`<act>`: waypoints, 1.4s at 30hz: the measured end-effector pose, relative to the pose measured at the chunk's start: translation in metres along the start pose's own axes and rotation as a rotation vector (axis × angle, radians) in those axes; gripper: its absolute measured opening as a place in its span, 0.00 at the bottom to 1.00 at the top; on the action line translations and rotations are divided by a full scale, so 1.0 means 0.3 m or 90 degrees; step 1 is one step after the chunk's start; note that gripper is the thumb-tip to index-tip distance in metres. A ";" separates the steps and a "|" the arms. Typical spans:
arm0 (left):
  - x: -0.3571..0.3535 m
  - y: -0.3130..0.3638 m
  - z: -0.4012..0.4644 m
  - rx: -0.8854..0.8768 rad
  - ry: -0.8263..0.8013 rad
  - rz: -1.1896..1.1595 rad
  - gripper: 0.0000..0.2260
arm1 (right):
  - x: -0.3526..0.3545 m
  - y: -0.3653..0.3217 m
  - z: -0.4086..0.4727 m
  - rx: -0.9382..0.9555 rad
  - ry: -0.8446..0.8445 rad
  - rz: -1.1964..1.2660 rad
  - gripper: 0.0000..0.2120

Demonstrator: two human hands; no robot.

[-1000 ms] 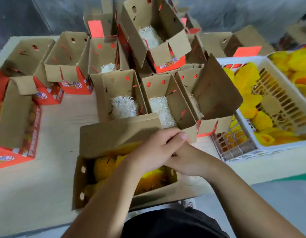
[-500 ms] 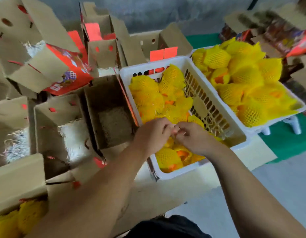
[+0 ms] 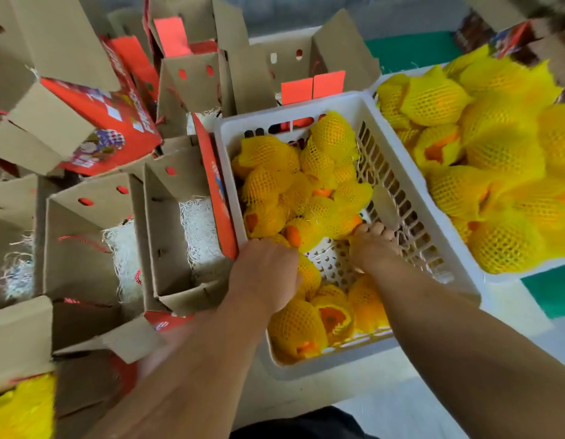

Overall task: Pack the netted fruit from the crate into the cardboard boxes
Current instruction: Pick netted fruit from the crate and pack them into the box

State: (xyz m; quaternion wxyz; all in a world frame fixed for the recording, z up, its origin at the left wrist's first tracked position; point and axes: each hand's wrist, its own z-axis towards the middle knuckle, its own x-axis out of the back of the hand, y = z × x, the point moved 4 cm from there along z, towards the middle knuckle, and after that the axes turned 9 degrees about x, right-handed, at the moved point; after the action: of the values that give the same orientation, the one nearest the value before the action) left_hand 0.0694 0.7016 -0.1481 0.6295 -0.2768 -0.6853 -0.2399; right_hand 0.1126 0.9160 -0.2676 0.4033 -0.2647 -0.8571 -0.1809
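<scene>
Netted fruit [image 3: 306, 198] heaped in white crate [image 3: 411, 315] on counter, both hands down among it. Left hand [image 3: 268, 274] fingers hidden under fruit, grip cannot tell; right hand [image 3: 373, 245] fingers curled at netting, hold unclear. Best: take one whole fruit per hand, not loose netting. Beyond left, cardboard boxes [image 3: 176, 245] open, white shred only. Far right, second crate [image 3: 528, 274] piled full

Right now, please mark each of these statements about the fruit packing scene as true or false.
1. Both hands are inside the white crate. True; the left hand and the right hand reach among the netted fruit.
2. The fruit nets are green. False; they are yellow.
3. The open cardboard box left of the crate holds white shredded padding. True.
4. Only one crate of fruit is in view. False; a second crate stands to the right.
</scene>
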 end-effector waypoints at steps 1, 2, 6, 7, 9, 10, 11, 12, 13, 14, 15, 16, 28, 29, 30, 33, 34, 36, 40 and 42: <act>0.001 -0.004 0.001 0.003 0.001 -0.012 0.10 | 0.002 0.006 0.007 0.011 -0.015 0.019 0.45; 0.000 -0.007 0.002 0.005 0.001 -0.023 0.11 | 0.013 0.016 0.008 0.035 -0.034 0.055 0.47; -0.025 -0.003 0.010 -0.005 -0.020 -0.013 0.25 | 0.111 0.049 -0.070 0.141 -0.093 0.420 0.55; -0.032 -0.004 0.012 -0.003 -0.025 -0.015 0.29 | 0.125 0.027 -0.106 0.186 -0.132 0.525 0.52; -0.035 -0.007 0.014 0.009 -0.019 -0.031 0.34 | 0.121 -0.050 -0.164 0.290 -0.279 0.769 0.43; -0.034 -0.010 0.015 0.016 -0.010 -0.036 0.34 | 0.116 -0.090 -0.187 0.333 -0.347 0.847 0.38; -0.034 -0.011 0.015 0.020 -0.004 -0.030 0.32 | 0.114 -0.125 -0.208 0.365 -0.389 0.884 0.34; -0.037 -0.011 0.016 0.022 -0.004 -0.020 0.31 | 0.114 -0.149 -0.220 0.387 -0.407 0.893 0.31; -0.040 -0.011 0.016 0.023 -0.006 -0.012 0.29 | 0.114 -0.164 -0.224 0.399 -0.405 0.900 0.31; -0.040 -0.012 0.016 0.026 -0.005 -0.014 0.29 | 0.115 -0.166 -0.223 0.399 -0.390 0.912 0.32; -0.040 -0.015 0.018 0.031 -0.002 -0.021 0.29 | 0.116 -0.161 -0.215 0.393 -0.367 0.930 0.35; -0.039 -0.019 0.020 0.033 0.003 -0.030 0.30 | 0.119 -0.154 -0.204 0.388 -0.343 0.950 0.38; -0.001 -0.011 0.020 0.082 0.055 -0.148 0.45 | 0.164 -0.154 -0.196 0.436 -0.348 1.063 0.28; -0.002 -0.011 0.021 0.088 0.068 -0.131 0.46 | 0.166 -0.160 -0.205 0.463 -0.402 1.089 0.28; -0.005 -0.011 0.023 0.090 0.076 -0.112 0.46 | 0.166 -0.164 -0.210 0.481 -0.440 1.114 0.26; -0.026 -0.018 0.029 0.085 0.050 -0.094 0.48 | 0.154 -0.181 -0.178 0.374 -0.360 1.120 0.18; -0.030 -0.021 0.030 0.083 0.039 -0.091 0.47 | 0.149 -0.174 -0.150 0.342 -0.201 1.019 0.14; -0.036 -0.019 0.028 0.070 0.031 -0.068 0.42 | 0.168 -0.171 -0.106 0.403 0.154 0.583 0.16; -0.032 -0.017 0.027 0.049 0.040 -0.064 0.32 | 0.087 -0.258 -0.040 0.465 0.088 -0.047 0.35; -0.030 -0.018 0.028 0.054 0.045 -0.057 0.32 | 0.065 -0.276 -0.026 0.410 0.137 -0.089 0.30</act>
State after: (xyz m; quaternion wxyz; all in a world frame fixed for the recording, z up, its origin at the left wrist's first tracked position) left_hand 0.0602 0.7026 -0.1578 0.6532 -0.2100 -0.6838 -0.2485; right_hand 0.0572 0.8521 -0.2556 0.5409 -0.0442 -0.8387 0.0449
